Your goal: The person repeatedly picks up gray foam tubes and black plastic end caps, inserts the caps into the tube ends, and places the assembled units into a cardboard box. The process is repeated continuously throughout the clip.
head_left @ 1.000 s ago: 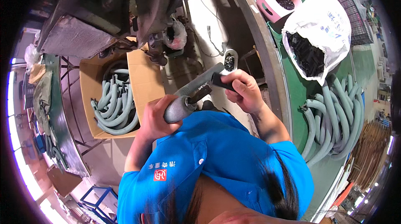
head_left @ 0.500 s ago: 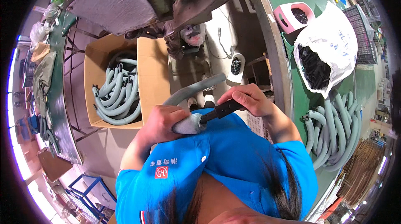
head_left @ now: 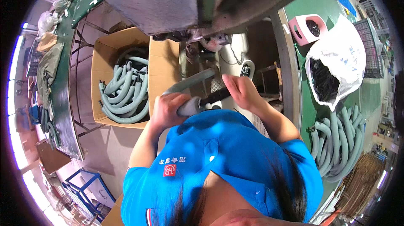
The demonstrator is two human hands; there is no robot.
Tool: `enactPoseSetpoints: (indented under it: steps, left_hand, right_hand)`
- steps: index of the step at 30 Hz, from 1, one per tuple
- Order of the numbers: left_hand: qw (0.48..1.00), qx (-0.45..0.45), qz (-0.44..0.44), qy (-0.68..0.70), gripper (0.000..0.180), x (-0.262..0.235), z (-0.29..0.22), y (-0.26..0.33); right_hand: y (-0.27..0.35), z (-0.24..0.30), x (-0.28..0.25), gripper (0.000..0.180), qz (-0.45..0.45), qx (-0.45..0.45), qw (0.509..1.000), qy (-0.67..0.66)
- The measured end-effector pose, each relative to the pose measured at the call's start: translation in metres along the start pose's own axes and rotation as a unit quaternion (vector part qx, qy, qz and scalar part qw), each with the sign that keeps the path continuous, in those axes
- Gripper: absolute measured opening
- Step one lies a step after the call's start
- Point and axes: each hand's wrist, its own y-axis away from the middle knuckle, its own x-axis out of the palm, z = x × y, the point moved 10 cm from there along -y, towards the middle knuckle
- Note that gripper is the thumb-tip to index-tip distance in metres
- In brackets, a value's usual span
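My left hand is wrapped round a bent, grey foam-covered tube. One end of the tube points to the right, and its other arm curves away beyond my hand. At the near end sits a black plastic piece, with my right hand closed on its outer part. The right fingers cover much of this piece, and motion blurs it a little. Both hands are in front of my blue shirt, below a large metal machine part.
On the left, a cardboard box holds several similar grey tubes. To the right, a green table bears a pink container of small dark parts, a white sack of black pieces and a tube pile.
Both hands have moved forward with the tube, away from my chest. The right hand has turned and now wraps more of the black piece. The whole view has shifted slightly.
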Motion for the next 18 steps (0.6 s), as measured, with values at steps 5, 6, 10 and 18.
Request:
enactPoseSetpoints:
  steps: [5, 6, 10, 18]
  left_hand:
    - [0.996, -0.053, -0.045, -0.053, 0.038, -0.019, 0.062, -0.029]
    - [0.993, -0.074, -0.038, -0.086, 0.040, -0.023, 0.070, -0.036]
    - [0.990, -0.043, -0.109, -0.078, 0.039, -0.041, 0.085, -0.055]
    - [0.992, -0.072, -0.084, -0.052, 0.041, -0.046, 0.116, -0.068]
  right_hand:
    - [-0.081, 0.009, -0.017, 0.040, -0.128, -0.117, 0.968, 0.180]
    - [-0.089, 0.021, -0.024, 0.032, -0.178, -0.183, 0.952, 0.170]
    - [-0.135, 0.006, -0.021, 0.021, -0.221, -0.337, 0.881, 0.247]
    - [-0.180, -0.021, -0.015, 0.032, -0.155, -0.168, 0.942, 0.244]
